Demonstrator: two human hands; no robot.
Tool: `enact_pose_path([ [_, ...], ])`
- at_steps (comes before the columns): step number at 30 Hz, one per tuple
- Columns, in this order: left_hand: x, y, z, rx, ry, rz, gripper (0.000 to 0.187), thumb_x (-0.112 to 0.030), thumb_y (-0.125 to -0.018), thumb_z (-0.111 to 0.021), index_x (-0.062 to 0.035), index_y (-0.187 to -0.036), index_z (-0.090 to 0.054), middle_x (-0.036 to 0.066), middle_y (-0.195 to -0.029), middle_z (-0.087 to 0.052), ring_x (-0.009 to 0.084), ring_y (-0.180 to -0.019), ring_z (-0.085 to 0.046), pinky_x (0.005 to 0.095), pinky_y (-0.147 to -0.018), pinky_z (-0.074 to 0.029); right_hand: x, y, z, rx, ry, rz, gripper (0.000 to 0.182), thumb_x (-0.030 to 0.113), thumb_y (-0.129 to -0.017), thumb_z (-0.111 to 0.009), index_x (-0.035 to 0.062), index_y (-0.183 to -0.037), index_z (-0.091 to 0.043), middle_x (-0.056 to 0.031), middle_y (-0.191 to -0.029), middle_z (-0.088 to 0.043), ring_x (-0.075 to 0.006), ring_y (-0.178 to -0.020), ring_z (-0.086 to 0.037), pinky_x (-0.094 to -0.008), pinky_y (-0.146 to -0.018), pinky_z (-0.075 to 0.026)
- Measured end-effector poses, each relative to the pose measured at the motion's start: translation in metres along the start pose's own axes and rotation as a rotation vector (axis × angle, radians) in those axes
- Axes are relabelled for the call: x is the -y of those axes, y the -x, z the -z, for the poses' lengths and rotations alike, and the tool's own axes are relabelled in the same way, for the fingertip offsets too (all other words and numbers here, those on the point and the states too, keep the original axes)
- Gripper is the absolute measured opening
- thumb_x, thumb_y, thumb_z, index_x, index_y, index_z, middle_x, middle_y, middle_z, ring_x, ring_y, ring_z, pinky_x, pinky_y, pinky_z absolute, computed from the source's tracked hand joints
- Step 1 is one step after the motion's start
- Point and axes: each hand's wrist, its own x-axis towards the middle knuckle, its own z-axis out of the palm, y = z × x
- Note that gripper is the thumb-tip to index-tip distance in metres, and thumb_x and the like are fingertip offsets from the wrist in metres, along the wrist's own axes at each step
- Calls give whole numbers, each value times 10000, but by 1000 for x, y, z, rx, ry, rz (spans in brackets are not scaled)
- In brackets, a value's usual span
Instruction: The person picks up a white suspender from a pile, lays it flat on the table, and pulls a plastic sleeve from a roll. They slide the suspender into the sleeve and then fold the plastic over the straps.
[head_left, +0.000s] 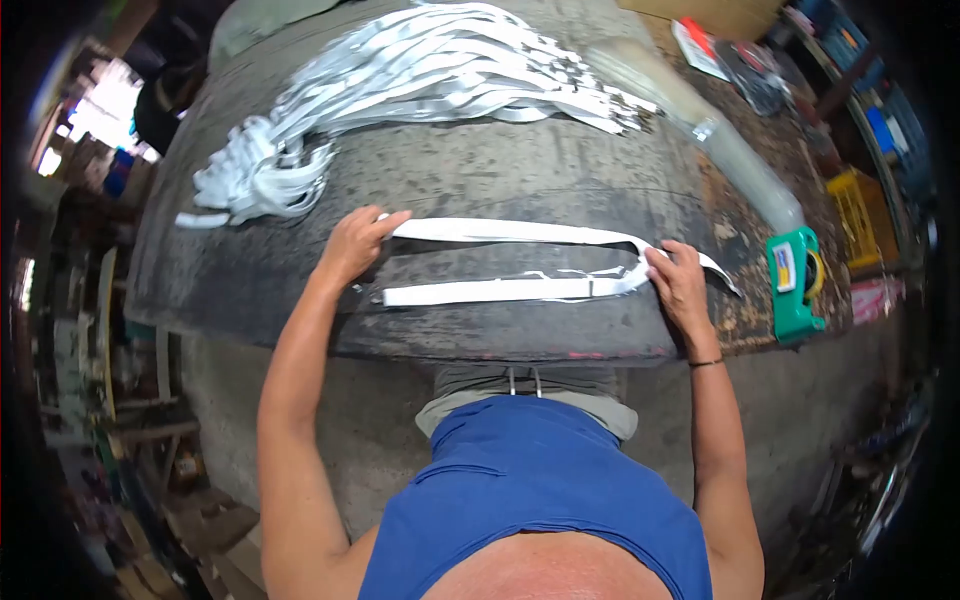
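Observation:
A long white strap [510, 231] lies doubled across the dark table in front of me, its two runs roughly parallel. My left hand [355, 246] pinches the strap's upper run at its left end, thumb and fingers together. At the right, my right hand [681, 285] holds the strap where it bends back, and a short tail sticks out past the fingers. A small slider shows on the lower run near the bend, and a small metal-looking piece sits at that run's left end. Thin clear material lies along the lower run.
A large bundle of white straps [440, 75] spreads across the back of the table [480, 175], small metal-looking ends to the right. At right are a clear plastic tube or roll [750, 170], a green tape dispenser [792, 300] and a yellow crate [855, 215].

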Motion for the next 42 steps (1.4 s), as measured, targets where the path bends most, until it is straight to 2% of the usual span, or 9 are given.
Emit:
enact_pose_path([
  [8, 5, 4, 0, 81, 86, -28, 492, -33, -846, -552, -106, -1332, -569, 173, -918, -542, 340, -889, -550, 406, -817, -453, -3, 3, -2, -30, -16, -19, 245, 171, -821, -730, 137, -1064, -725, -148, -1124, -607, -343, -1064, -553, -439, -926, -444],
  [11, 4, -3, -7, 33, 482, 424, 343, -64, -897, -562, -54, -1237, -610, 175, -997, -615, 316, -976, -594, 381, -872, -462, -5, 2, -1, -36, 9, -25, 254, 187, -830, -727, 152, -1081, -720, -131, -1149, -603, -342, -1109, -544, -446, -942, -437],
  [15, 18, -2, -28, -81, 286, 138, 230, -17, -898, -573, -22, -1103, -678, 137, -932, -604, 296, -912, -594, 342, -829, -464, -13, 1, -6, -25, 59, -14, 269, 167, -810, -724, 167, -1079, -714, -111, -1190, -594, -340, -1176, -524, -451, -917, -446],
  [20, 2, 1, -32, -131, 205, 224, 293, 18, -889, -565, -37, -1154, -677, 163, -1100, -632, 336, -1022, -577, 398, -931, -438, 5, 0, 13, 86, 221, -113, 266, 181, -833, -697, 145, -1096, -693, -130, -1248, -566, -379, -1208, -513, -477, -924, -460],
  [23, 11, 14, -48, -217, 177, 236, 292, 14, -881, -586, -43, -1152, -679, 151, -1102, -629, 335, -1040, -567, 400, -935, -434, 8, -14, 53, 162, 3, -236, 253, 227, -843, -702, 87, -1053, -696, -155, -1158, -634, -367, -1055, -612, -448, -876, -512],
  [28, 7, 19, -59, -298, 71, 229, 287, -1, -874, -606, -40, -1149, -677, 143, -1098, -618, 334, -1048, -558, 411, -947, -426, -92, -68, 77, -297, 45, -226, 234, 200, -864, -672, 23, -1015, -699, -148, -1063, -684, -360, -993, -638, -436, -875, -512],
  [36, 2, 17, -56, -242, 30, 320, 413, -95, -941, -446, -3, -1335, -528, 215, -1243, -555, 382, -1178, -505, 449, -1042, -374, -206, -86, 20, -159, 474, -623, 367, 258, -909, -615, 72, -1225, -623, -91, -1414, -515, -290, -1336, -432, -626, -1040, -332],
  [40, 3, 19, -58, -263, 34, 336, 417, -103, -938, -454, 8, -1334, -521, 225, -1257, -540, 394, -1175, -501, 452, -1044, -374, -217, -83, 4, -110, 458, -636, 314, 237, -905, -617, 93, -1183, -643, -80, -1330, -587, -291, -1263, -496, -624, -1029, -328],
  [42, 0, 18, -57, -264, 54, 334, 419, -118, -942, -461, 8, -1338, -516, 224, -1256, -541, 395, -1173, -503, 452, -1041, -377, -220, -83, 6, -128, 471, -471, 203, 228, -933, -579, 107, -1079, -651, -117, -1164, -671, -335, -1157, -572, -526, -915, -408],
])
